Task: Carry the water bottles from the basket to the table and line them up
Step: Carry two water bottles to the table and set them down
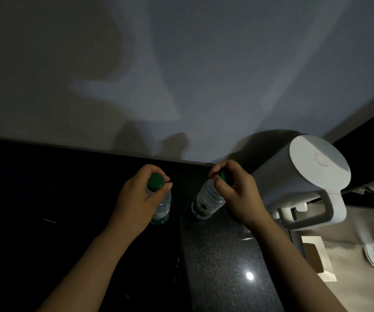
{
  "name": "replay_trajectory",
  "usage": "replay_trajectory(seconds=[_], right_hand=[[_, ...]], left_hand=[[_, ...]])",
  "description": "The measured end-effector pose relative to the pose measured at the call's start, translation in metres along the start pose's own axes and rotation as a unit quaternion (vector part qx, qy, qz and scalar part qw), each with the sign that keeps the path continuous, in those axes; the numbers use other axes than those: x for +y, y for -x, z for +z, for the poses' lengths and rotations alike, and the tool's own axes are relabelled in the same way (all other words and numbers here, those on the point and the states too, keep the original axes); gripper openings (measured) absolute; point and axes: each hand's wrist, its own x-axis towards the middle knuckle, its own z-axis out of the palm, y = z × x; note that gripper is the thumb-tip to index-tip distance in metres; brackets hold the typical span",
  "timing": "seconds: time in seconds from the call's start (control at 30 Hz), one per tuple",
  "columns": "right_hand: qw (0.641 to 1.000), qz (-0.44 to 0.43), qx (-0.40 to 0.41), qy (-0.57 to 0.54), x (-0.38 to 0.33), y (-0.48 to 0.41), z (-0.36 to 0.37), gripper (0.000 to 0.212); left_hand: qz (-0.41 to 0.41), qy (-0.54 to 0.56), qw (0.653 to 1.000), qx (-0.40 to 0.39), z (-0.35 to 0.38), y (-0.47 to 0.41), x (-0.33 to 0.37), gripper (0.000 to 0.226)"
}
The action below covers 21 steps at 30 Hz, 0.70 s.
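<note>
- Our left hand (136, 199) grasps the left bottle (162, 208) at its neck, fingers and thumb curled round just under the green cap (156, 181), which shows above the knuckles.
- This bottle hangs straight down below the hand, its clear body and green label on the thumb side, over the darkest part of the table (222, 255). We cannot tell whether its base touches the surface.
- Our right hand (233, 192) pinches the right bottle (206, 201) at the top, fingertips closed over its own green cap (223, 176), which is mostly hidden.
- This bottle is tilted, its base swung toward the left hand and low at the speckled strip of the table. Contact is unclear in the dim light.
- The two bottles lie between our hands, near each other but apart.
- Just beyond the right hand's outer side stands a white kettle (294, 176), its handle turned toward our right forearm.
- A pale wall (204, 64) rises ahead of both hands, with their shadows on it.
- A bright glint (249, 276) sits on the speckled surface between our forearms, closer to the right.
</note>
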Motion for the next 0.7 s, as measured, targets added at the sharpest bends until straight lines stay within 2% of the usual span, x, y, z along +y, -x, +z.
replay_trajectory(seconds=[0.7], right_hand=[[0.999,0.037,-0.008,0.000,0.002,0.034,0.024,0.017]], left_hand=[[-0.035,-0.032,0.999,-0.018,0.002,0.017,-0.013,0.017]])
